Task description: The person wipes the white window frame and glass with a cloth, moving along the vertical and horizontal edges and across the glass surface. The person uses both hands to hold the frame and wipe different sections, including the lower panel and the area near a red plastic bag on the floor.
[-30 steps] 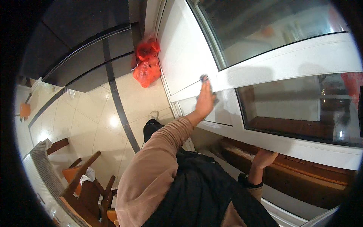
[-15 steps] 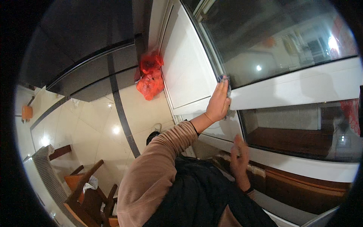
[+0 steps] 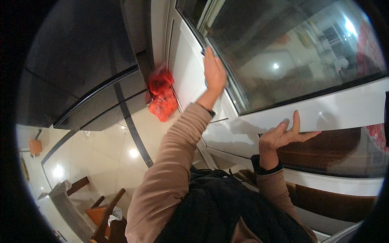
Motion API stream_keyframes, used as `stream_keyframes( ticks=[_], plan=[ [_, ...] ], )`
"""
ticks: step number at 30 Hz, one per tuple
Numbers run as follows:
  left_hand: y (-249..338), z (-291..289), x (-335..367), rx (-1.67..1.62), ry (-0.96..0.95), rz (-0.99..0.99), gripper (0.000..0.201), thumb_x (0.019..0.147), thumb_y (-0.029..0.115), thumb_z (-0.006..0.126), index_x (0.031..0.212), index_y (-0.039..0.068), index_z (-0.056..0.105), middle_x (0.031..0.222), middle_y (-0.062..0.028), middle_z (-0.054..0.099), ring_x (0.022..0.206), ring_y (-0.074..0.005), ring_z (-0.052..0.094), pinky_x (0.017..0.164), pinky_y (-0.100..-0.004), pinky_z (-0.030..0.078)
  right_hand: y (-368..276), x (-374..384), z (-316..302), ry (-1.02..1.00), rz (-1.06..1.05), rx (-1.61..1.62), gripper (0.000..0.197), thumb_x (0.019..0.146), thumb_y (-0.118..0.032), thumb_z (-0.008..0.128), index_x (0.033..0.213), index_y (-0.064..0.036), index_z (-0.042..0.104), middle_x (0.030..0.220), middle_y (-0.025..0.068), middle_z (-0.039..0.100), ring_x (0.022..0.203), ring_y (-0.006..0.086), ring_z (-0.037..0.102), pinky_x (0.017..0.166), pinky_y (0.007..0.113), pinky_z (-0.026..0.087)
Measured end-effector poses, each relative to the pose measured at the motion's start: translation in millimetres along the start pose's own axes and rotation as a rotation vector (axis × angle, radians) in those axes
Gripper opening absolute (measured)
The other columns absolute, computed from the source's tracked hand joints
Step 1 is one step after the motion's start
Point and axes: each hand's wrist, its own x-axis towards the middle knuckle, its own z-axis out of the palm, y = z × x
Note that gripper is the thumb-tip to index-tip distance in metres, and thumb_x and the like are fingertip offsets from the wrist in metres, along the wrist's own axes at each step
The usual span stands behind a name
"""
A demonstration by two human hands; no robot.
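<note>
My left hand [image 3: 214, 72] is pressed to the upright edge of a white-framed glass door [image 3: 193, 60], fingers pointing up along the frame. Under it is a dark cloth, mostly hidden, with only a small bit showing by the fingertips. My right hand [image 3: 279, 135] lies lower on the white crossbar [image 3: 336, 107], its fingers spread apart and holding nothing. Above the crossbar is a large glass pane [image 3: 283, 52] with reflections of lights and a room.
Red plastic bags [image 3: 163, 106] sit on the tiled floor [image 3: 103, 152] beside the door. A dark glossy cabinet [image 3: 77, 52] rises at the left. Wooden chairs [image 3: 109, 210] and a cloth-covered table [image 3: 69, 210] stand lower left. A brown wooden surface [image 3: 320, 152] shows behind the lower glass.
My left hand has slid up the door frame from near the crossbar corner. My right hand has risen onto the crossbar, with its fingers spread. The view has shifted slightly.
</note>
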Motion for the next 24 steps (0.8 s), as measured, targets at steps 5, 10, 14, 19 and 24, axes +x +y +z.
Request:
stream_keyframes(
  ticks=[5,10,14,19,24],
  plan=[
    [77,-24,-112,-0.149,-0.389,0.077,0.067,0.091,0.008,0.048,0.149,-0.009,0.017,0.154,-0.0331,0.015,0.144,-0.0461,0.017,0.119,-0.049,0.013,2,-3,-3,-0.025,0.003,-0.039,0.036,0.09,-0.007,0.043,0.124,0.0028,0.052,0.154,0.0279,-0.004,0.143,0.044,0.007,0.116,0.058,0.013],
    [70,-43,-80,-0.123,-0.783,0.441,0.062,0.086,0.009,0.051,0.142,-0.011,0.032,0.152,-0.0336,0.022,0.141,-0.0491,0.023,0.117,-0.0553,0.016,8,-12,-5,-0.013,0.018,-0.08,0.033,0.092,-0.016,0.043,0.119,-0.0006,0.054,0.152,0.0318,0.001,0.141,0.0519,-0.003,0.112,0.067,0.007],
    [53,-16,-7,-0.166,-0.288,0.654,0.057,0.089,0.011,0.045,0.141,-0.01,0.036,0.149,-0.0339,0.029,0.139,-0.0492,0.028,0.116,-0.0547,0.018,10,-16,-4,-0.035,0.046,-0.049,0.032,0.092,-0.019,0.041,0.116,-0.0028,0.056,0.153,0.0339,-0.004,0.14,0.057,0.001,0.11,0.07,0.014],
    [7,1,105,-0.32,0.038,0.194,0.051,0.102,0.019,0.032,0.145,-0.008,0.033,0.15,-0.0268,0.034,0.141,-0.0382,0.03,0.117,-0.0391,0.021,8,-15,1,0.012,0.035,0.024,0.033,0.091,-0.016,0.036,0.12,-0.0076,0.052,0.153,0.0282,0.0,0.142,0.0501,-0.002,0.113,0.069,0.008],
    [-13,8,95,-0.155,0.086,-0.165,0.049,0.103,0.02,0.035,0.144,-0.006,0.035,0.147,-0.0261,0.039,0.139,-0.0376,0.035,0.115,-0.0371,0.027,8,-12,-1,0.0,0.005,-0.041,0.033,0.091,-0.013,0.036,0.119,-0.0072,0.052,0.153,0.0307,-0.002,0.142,0.0517,0.0,0.113,0.068,0.011]
  ],
)
